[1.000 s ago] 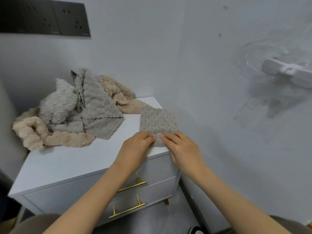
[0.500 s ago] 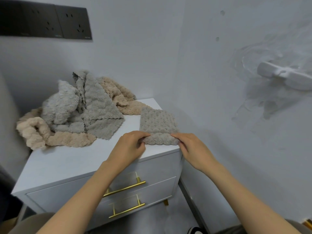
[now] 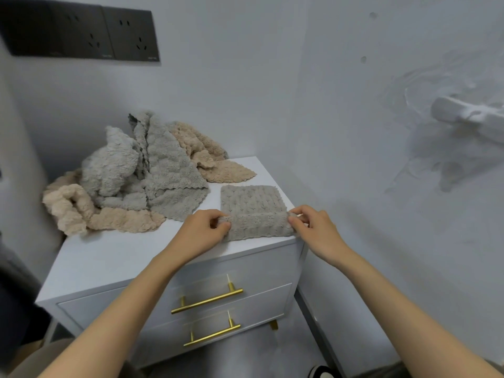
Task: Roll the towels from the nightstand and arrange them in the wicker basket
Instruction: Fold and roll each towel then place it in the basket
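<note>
While the grey towel (image 3: 252, 211) lies on the white nightstand (image 3: 114, 257), the left hand (image 3: 203, 231) and right hand (image 3: 313, 229) pinch opposite ends of its rolled near edge; crumpled grey and beige towels (image 3: 131, 178) are heaped beyond the left hand.

The grey towel (image 3: 252, 205) at the front of the nightstand (image 3: 114, 257) is a warm taupe-grey, with a raised, scale-like bubble pattern in rows. The heap of towels (image 3: 141, 181) behind it mixes pale grey and beige fleece with scalloped edges. The nightstand is white, its drawer handles (image 3: 207, 301) brass-gold. The socket panels (image 3: 81, 34) are black against a pale grey-white wall (image 3: 245, 77). A shoe (image 3: 323, 373) at the bottom edge is black and white.
</note>
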